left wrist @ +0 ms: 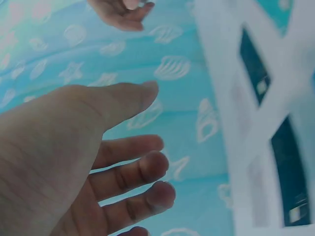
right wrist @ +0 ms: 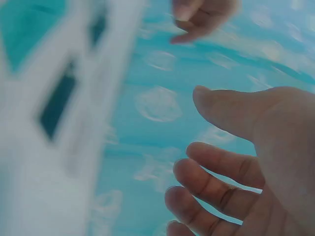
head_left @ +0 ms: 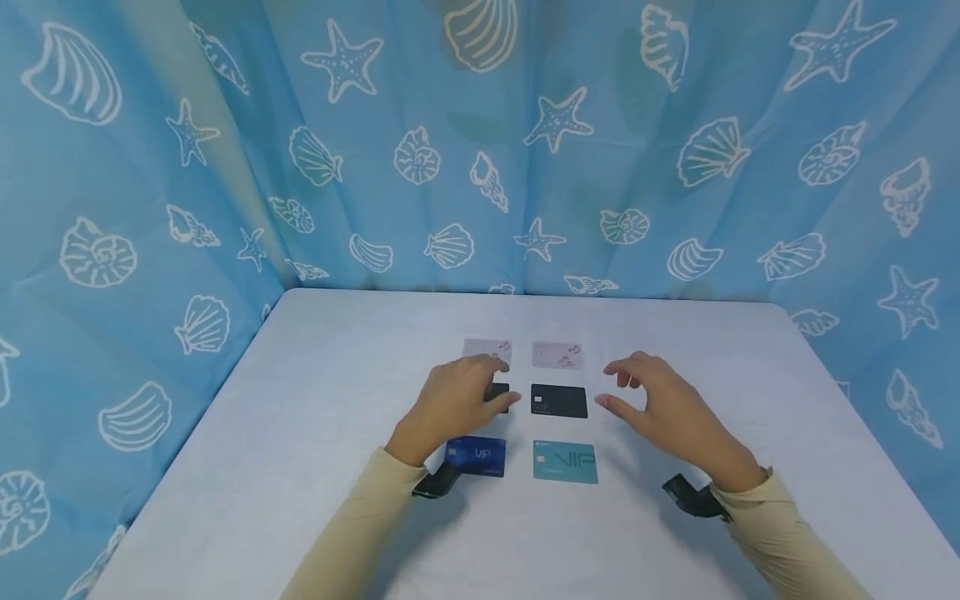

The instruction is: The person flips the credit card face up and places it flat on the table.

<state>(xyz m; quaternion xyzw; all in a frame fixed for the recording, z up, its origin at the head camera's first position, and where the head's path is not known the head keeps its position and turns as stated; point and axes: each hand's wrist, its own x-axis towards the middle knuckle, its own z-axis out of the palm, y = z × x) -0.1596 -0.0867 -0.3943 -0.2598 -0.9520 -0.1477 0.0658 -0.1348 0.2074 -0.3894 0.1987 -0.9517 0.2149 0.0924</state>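
Two columns of cards lie flat on the white table. My left hand [head_left: 459,400] hovers over the left column, partly covering a black card [head_left: 498,392]; its thumb and fingers are apart with nothing between them. Below it lies a dark blue VIP card [head_left: 477,457]. In the right column are a pale pink card [head_left: 557,355], a black VIP card [head_left: 558,401] and a teal VIP card [head_left: 566,462]. Just right of these, my right hand [head_left: 660,404] is held in the air, fingers loosely bent and holding nothing. Another pale pink card [head_left: 487,348] shows behind the left hand.
The white table [head_left: 262,467] stretches out on both sides of the cards. Behind it and at its sides hangs a blue curtain [head_left: 480,125] printed with white shells and starfish. A black strap [head_left: 693,497] shows at the right wrist, and another [head_left: 437,481] at the left.
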